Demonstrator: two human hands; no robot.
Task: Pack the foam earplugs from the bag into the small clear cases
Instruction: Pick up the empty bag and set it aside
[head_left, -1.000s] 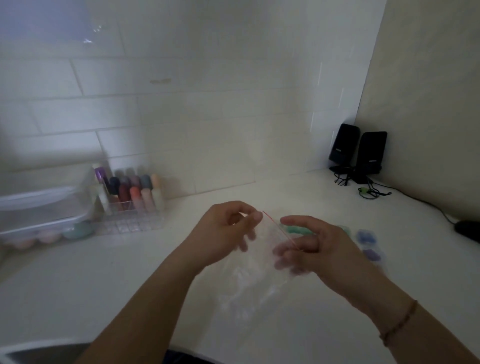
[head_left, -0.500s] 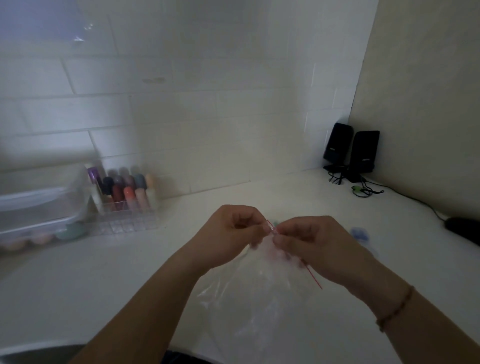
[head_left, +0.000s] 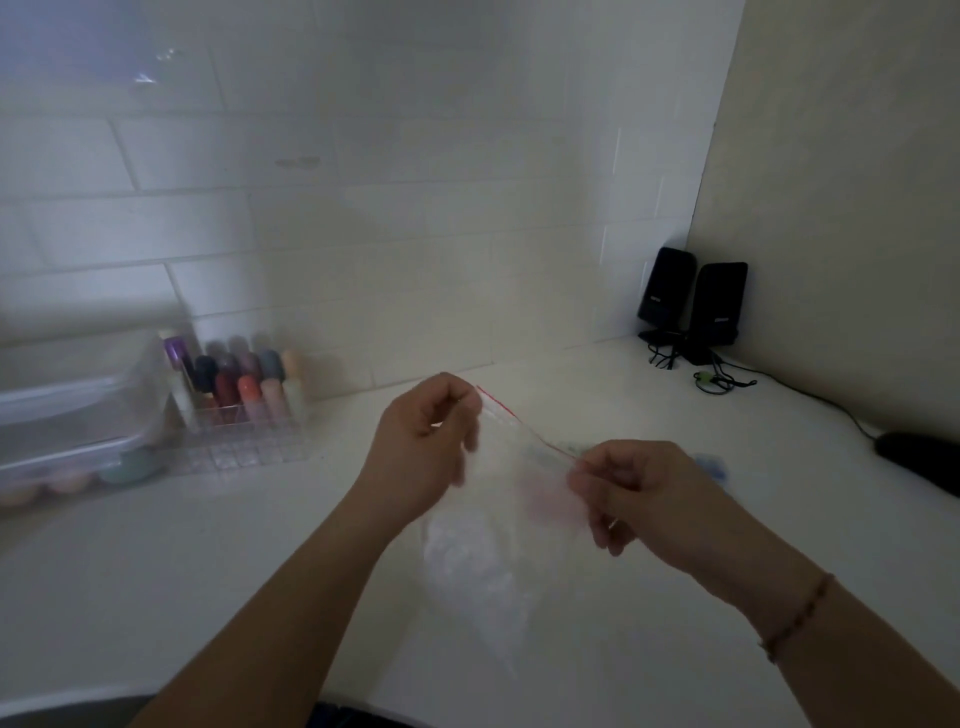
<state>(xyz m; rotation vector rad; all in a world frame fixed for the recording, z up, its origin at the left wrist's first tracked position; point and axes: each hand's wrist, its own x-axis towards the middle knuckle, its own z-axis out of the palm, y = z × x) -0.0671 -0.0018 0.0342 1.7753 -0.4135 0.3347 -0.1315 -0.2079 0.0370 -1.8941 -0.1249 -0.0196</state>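
Hands now apart, formerly together: left hand (head_left: 423, 441) and right hand (head_left: 631, 486) each pinch the bag (head_left: 498, 519) rim, stretched between them.

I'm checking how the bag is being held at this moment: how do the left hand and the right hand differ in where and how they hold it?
The left hand pinches the upper end of the bag's red-edged top; the right hand pinches the lower end. The left hand sits higher and farther from the camera; the right sits lower and nearer. The right wrist wears a beaded bracelet; the left is bare. Both are curled, holding the bag above the counter.
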